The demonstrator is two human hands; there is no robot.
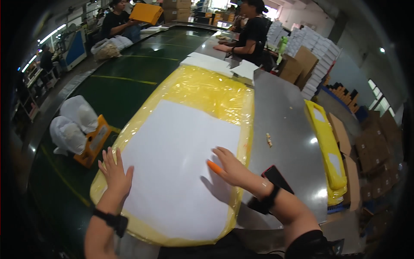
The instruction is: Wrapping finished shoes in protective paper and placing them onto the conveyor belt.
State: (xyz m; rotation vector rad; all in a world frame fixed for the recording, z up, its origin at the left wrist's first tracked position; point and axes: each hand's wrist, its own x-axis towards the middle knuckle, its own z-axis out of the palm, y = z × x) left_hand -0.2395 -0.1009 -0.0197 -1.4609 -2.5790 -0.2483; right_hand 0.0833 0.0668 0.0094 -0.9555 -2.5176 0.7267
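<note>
A large white paper sheet [172, 172] lies on a yellow plastic-wrapped bundle [202, 90], which slants across the metal table in front of me. My left hand [115, 175] is open, fingers spread, at the sheet's left edge, over the yellow wrap. Over the sheet's right side is my right hand [230, 167], open and holding nothing, its shadow falling on the paper below. An orange finger cot [214, 167] covers my right thumb. Both wrists carry dark bands. Whether my right fingertips touch the paper, I cannot tell.
Right of the bundle, a phone [277, 178] lies on the metal table [289, 116]. A green conveyor belt [142, 64] runs on the left, carrying an orange box [92, 142] beside white-wrapped items [75, 123]. White pieces [207, 62] lie beyond the bundle. Two people work farther off.
</note>
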